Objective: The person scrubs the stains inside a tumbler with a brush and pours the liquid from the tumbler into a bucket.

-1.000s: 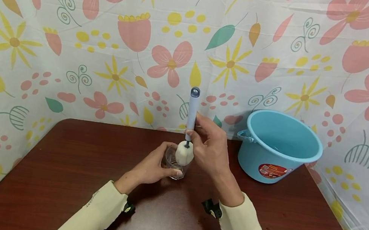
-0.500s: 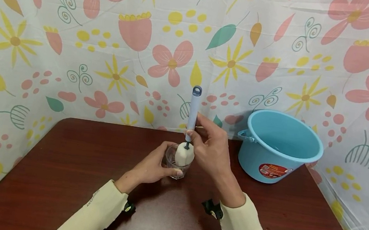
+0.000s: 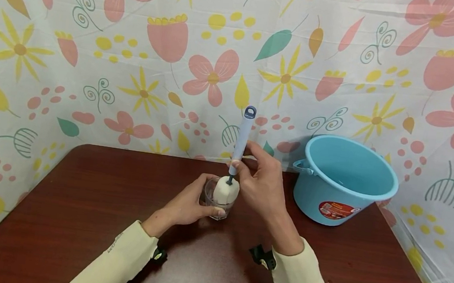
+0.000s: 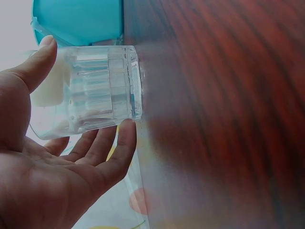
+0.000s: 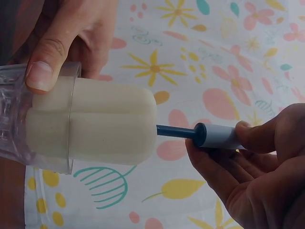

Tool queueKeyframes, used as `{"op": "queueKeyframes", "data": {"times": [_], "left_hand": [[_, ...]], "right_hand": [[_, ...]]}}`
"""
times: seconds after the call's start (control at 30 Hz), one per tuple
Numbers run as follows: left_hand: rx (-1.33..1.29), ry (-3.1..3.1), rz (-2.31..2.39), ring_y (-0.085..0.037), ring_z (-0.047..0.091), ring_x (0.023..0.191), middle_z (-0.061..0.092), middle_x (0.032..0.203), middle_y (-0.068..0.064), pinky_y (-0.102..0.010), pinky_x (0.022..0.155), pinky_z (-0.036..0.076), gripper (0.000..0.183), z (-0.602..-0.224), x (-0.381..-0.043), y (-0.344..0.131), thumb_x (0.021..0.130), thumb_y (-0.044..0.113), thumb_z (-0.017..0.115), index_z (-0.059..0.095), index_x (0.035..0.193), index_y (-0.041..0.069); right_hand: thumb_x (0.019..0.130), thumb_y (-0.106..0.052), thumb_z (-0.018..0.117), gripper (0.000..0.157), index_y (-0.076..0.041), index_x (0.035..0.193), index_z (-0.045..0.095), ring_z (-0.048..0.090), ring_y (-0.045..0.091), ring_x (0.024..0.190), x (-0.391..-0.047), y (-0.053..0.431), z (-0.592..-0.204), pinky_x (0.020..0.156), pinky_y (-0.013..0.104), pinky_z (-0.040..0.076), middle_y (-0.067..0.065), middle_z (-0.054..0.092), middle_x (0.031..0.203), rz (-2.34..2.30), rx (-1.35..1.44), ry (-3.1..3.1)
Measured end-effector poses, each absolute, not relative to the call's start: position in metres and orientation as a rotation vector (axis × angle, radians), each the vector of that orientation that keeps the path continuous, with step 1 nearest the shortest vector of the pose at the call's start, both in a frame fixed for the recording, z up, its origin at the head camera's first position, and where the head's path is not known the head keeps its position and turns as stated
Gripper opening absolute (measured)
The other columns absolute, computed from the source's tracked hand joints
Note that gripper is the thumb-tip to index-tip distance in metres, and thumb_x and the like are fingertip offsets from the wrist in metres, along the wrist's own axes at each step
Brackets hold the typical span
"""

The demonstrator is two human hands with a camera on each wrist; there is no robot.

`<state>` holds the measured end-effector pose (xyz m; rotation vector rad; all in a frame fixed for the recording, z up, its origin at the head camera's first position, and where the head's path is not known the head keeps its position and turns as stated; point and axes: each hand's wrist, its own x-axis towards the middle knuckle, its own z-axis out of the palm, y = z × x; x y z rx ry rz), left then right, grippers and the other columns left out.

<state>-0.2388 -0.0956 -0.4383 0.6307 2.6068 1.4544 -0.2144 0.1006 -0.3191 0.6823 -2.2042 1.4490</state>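
Note:
In the head view the left hand (image 3: 186, 204) grips a clear glass cup (image 3: 221, 212) near the middle of the table, thumb on the near side. The left wrist view shows the cup (image 4: 102, 90) upright, its base at the tabletop, with fingers curled about it. The right hand (image 3: 262, 180) pinches the pale blue handle (image 3: 243, 136) of a sponge cup brush. Its white sponge head (image 3: 226, 190) sits partly inside the cup's mouth. In the right wrist view the lower part of the sponge (image 5: 112, 121) is within the rim, and a dark blue stem (image 5: 174, 131) joins it to the handle.
A light blue bucket (image 3: 302, 199) with a red label stands at the table's back right, close to the right hand. The dark red-brown table (image 3: 89, 210) meets a flower-printed cloth (image 3: 205, 36) along its back edge.
The brush handle's top has tilted to the right, and the sponge has gone slightly lower into the cup. The left hand stays on the cup in about the same place.

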Motion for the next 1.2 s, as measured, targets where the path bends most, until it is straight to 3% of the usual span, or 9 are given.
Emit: {"op": "queueKeyframes", "data": {"times": [0.5,0.8,1.2], "left_hand": [[0.616,2.614,1.451,-0.014,0.056,0.116,0.054,0.135,0.003,-0.037,0.094,0.049,0.086,-0.4343,-0.2359,-0.0951,0.078,0.044,0.087,0.038,0.145,0.021],[0.611,2.589,1.469,-0.015,0.058,0.114,0.055,0.136,0.003,-0.036,0.089,0.053,0.087,-0.4349,-0.2365,-0.0947,0.079,0.044,0.086,0.036,0.147,0.021],[0.641,2.557,1.529,-0.014,0.060,0.109,0.059,0.128,0.001,-0.038,0.089,0.053,0.084,-0.4349,-0.2367,-0.0939,0.079,0.038,0.087,0.039,0.145,0.020]], "right_hand": [[0.093,0.003,0.067,0.036,-0.008,0.127,0.062,0.077,0.030,0.094,-0.2152,0.1038,-0.3189,0.081,0.031,0.060,0.011,0.067,0.110,1.543,0.676,-2.178],[0.092,0.001,0.070,0.036,-0.009,0.125,0.062,0.077,0.020,0.091,-0.2161,0.1053,-0.3208,0.079,0.032,0.061,0.012,0.068,0.110,1.556,0.634,-2.180],[0.090,0.003,0.071,0.036,-0.007,0.123,0.060,0.077,0.022,0.091,-0.2182,0.1061,-0.3218,0.081,0.033,0.060,0.014,0.068,0.109,1.622,0.630,-2.151]]}}
